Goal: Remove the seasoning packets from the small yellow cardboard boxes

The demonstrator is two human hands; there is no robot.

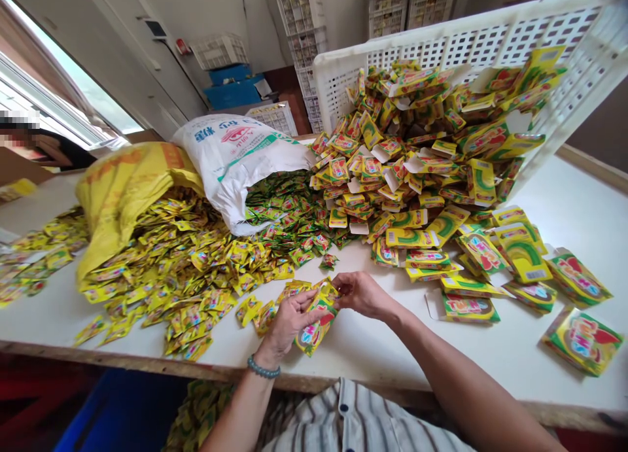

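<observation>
My left hand (287,320) is closed around a small yellow and green printed box (310,337), thumb across its front. The box tilts over the table's near edge. At its upper end my right hand (362,296) has its fingers pinched together; what sits between them is hidden. A few yellow sachets (249,310) lie just left of my left hand, in front of a big heap of yellow sachets (196,256). Green sachets (289,210) spill behind my hands. To the right, many similar boxes (412,237) are piled, several with open end flaps.
A white plastic crate (456,30) lies tipped, boxes pouring from it. A yellow sack (115,184) and a white sack (201,148) lie on the white table (383,347). Below its edge stands a blue bin (118,413). Another person's dark sleeve (69,151) shows at far left.
</observation>
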